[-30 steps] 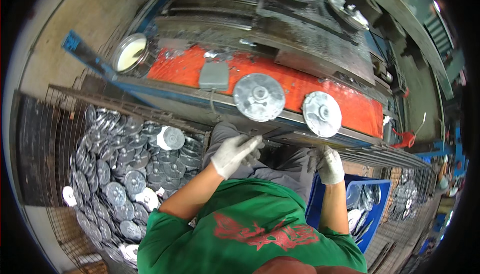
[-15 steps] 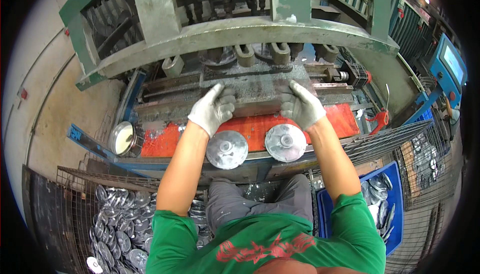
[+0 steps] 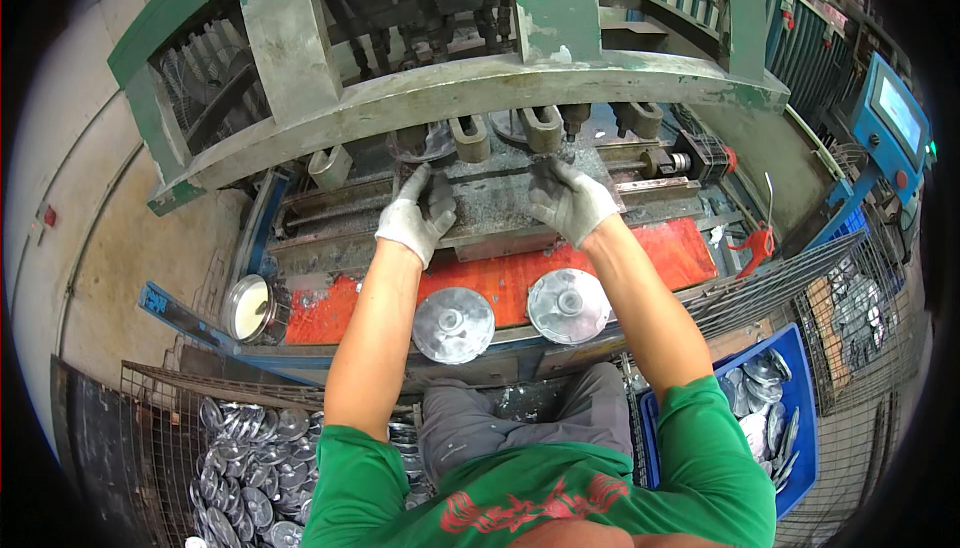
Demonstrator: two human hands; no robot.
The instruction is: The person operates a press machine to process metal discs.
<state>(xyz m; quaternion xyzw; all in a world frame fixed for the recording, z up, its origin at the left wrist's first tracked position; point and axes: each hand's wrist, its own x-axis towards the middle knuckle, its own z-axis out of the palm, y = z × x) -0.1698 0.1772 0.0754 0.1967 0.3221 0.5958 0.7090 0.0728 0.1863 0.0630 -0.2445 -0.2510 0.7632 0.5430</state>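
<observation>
Both my hands wear pale work gloves with dark, soiled fingers. My left hand [image 3: 416, 218] is over the front of a grey metal block [image 3: 490, 198] under the machine, thumb apart from the bent fingers. My right hand [image 3: 575, 203] faces it across the block, fingers stretched inward. Both look open, and I see nothing held in either. Two more round metal discs, partly hidden, lie behind the hands, beneath the press head. Closer to me, a left disc [image 3: 453, 326] and a right disc [image 3: 568, 306] rest side by side on the orange-red board's [image 3: 660, 253] front edge.
A green press frame [image 3: 480, 88] spans the space above my hands. Wire baskets with piled discs [image 3: 250, 468] stand lower left. A blue bin [image 3: 800, 428] of discs is at right. A round pot [image 3: 250, 308], a red-handled tool [image 3: 757, 244] and a control screen [image 3: 897, 113] flank the bench.
Both hands have moved farther in over the metal block, toward the discs under the press. The right hand has also shifted left. The view has tilted slightly; the two front discs stay put.
</observation>
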